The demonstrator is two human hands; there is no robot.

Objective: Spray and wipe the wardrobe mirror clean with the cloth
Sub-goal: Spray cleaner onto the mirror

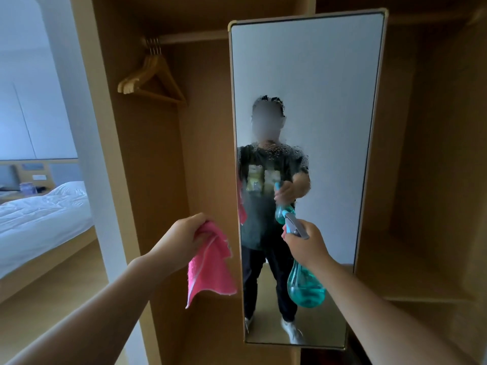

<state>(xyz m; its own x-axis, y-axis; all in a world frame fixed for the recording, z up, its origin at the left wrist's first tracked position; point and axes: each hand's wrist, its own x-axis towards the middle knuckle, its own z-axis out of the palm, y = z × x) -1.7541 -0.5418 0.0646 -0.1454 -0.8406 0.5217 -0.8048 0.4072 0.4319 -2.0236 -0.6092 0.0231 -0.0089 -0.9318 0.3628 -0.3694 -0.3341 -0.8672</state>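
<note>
Two grips are at work in the lower half of the frame. The left grip (pixel 184 237) is bunched round one end of the pink cloth (pixel 210 264), and the rest of the cloth hangs loose below it, just left of the mirror's edge and apart from the glass. The right grip (pixel 305 243) is curled round the neck of the teal spray bottle (pixel 305 288), with the grey nozzle aimed at the mirror (pixel 316 75). I cannot tell whether the trigger is squeezed at this instant.

The mirror is tall and narrow and fills the centre-right of the frame, mounted in the open wardrobe (pixel 147 154). Droplets (pixel 284 151) speckle a band across its middle. The top looks dry, and no drops can be made out on the bottom.

The step in hand looks like spraying. Doing it well probably means:

- holding the nozzle back from the glass so the mist fans out instead of pooling;
- tilting the bottle up for the dry upper third, then down for the lower part;
- using short, light bursts, since heavy ones would likely run down to the bottom frame.

The cloth is better folded into a flat pad before it meets the glass, because a bunched wad tends to leave streaks. Wiping from the top edge down in overlapping passes should catch the drips.
</note>
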